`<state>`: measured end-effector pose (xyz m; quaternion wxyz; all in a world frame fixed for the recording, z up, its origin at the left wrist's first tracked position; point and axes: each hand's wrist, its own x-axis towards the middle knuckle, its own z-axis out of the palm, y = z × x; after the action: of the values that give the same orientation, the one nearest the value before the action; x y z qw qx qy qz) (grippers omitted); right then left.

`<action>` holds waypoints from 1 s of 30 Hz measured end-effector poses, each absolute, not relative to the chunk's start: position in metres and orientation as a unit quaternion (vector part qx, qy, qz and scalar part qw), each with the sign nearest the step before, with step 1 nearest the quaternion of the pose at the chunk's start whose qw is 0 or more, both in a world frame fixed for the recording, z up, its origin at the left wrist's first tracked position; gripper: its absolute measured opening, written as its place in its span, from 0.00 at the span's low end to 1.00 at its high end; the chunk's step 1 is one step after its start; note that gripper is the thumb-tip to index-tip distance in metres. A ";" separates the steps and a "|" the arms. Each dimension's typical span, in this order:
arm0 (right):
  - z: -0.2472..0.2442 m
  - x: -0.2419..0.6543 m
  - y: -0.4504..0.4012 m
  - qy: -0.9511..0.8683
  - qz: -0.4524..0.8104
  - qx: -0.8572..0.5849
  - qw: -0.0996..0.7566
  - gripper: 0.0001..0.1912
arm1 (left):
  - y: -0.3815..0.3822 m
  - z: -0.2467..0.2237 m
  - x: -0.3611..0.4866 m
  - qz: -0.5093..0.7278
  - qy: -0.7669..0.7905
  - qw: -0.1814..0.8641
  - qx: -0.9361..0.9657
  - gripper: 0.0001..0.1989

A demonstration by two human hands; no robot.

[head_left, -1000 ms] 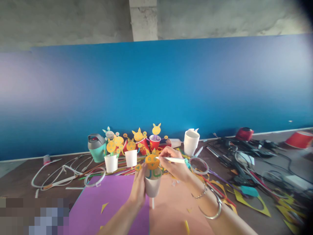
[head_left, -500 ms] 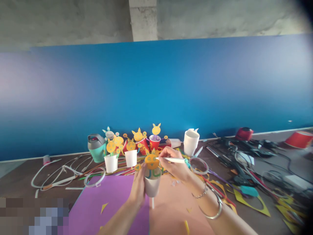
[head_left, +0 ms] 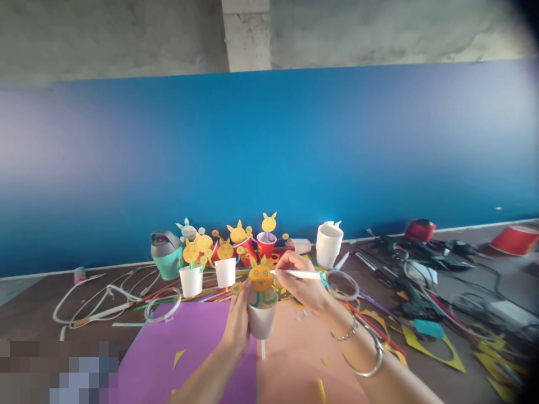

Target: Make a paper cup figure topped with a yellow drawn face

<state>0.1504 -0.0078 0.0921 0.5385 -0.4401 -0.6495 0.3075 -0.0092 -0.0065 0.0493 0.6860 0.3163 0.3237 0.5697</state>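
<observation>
A white paper cup (head_left: 261,321) with a stick below it is held by my left hand (head_left: 239,318), whose fingers wrap its left side. Above the cup's rim stands a yellow paper animal face (head_left: 261,276) with drawn eyes and ears. My right hand (head_left: 297,278) is closed on a white marker (head_left: 305,275), its tip at the right side of the face. A small yellow disc (head_left: 237,288) sits left of the face. Beneath the hands lie a purple sheet (head_left: 202,342) and an orange sheet (head_left: 303,353).
Behind stand white cups (head_left: 191,280) and red cups (head_left: 266,245) with yellow faces, a teal container (head_left: 167,258) and stacked white cups (head_left: 329,245). Tape rolls (head_left: 342,285), cables (head_left: 101,306), black tools (head_left: 438,258) and yellow scraps (head_left: 438,349) lie around the sheets.
The marker has shifted very slightly at the right side of the face, and my right hand has barely moved. The cup stays in my left hand.
</observation>
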 end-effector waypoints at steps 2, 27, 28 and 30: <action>0.093 0.150 -0.008 -0.657 0.302 -0.439 0.533 0.03 | -0.007 0.049 -0.009 0.569 0.324 0.687 0.316 0.21; 0.101 0.149 -0.010 -0.625 0.312 -0.437 0.567 0.06 | -0.006 0.042 -0.012 0.566 0.334 0.673 0.340 0.20; 0.101 0.148 -0.010 -0.630 0.311 -0.439 0.560 0.07 | -0.006 0.041 -0.012 0.565 0.333 0.670 0.348 0.19; 0.102 0.146 -0.011 -0.637 0.310 -0.443 0.549 0.07 | -0.007 0.041 -0.012 0.561 0.327 0.667 0.364 0.19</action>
<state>0.1458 -0.0111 0.1020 0.5491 -0.4428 -0.6375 0.3099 -0.0122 -0.0070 0.0410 0.6675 0.3637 0.3271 0.5614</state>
